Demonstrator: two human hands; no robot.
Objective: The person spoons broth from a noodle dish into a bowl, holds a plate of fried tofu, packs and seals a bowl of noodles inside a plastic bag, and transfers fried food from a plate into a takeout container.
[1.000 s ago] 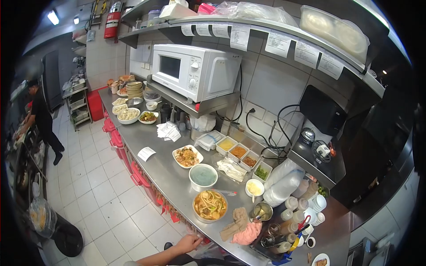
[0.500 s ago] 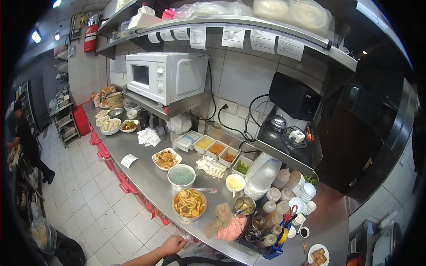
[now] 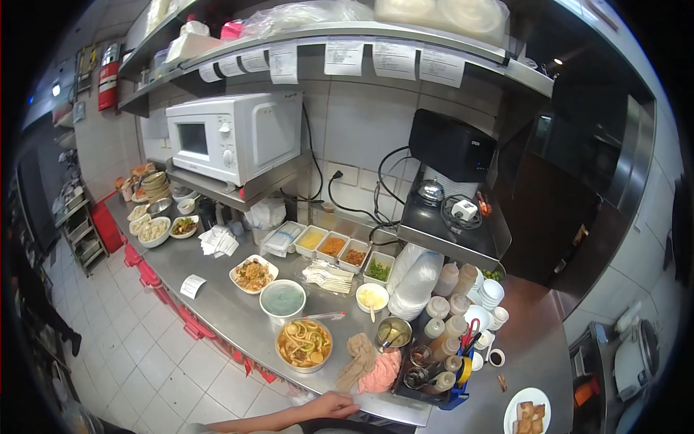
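My left hand reaches in from the bottom left, its fingers curled together with no object visible in them. It is at the counter's front edge, below a brown cloth and a pink cloth. Farther up stands a metal bowl of noodle soup, next to a white tub with a greenish cover. At the lower right is a white oval plate with browned fried pieces on it. My right hand is out of view, so whether it touches this plate is hidden.
A caddy of squeeze bottles stands right of the cloths. Behind are topping containers, wrapped cutlery and stacked plastic cups. A microwave sits on a raised shelf. Another person's leg shows at far left.
The view has shifted rightward. My left hand has moved right along the counter edge, its fingers less tightly balled. The plate of fried pieces appears larger and more fully in view.
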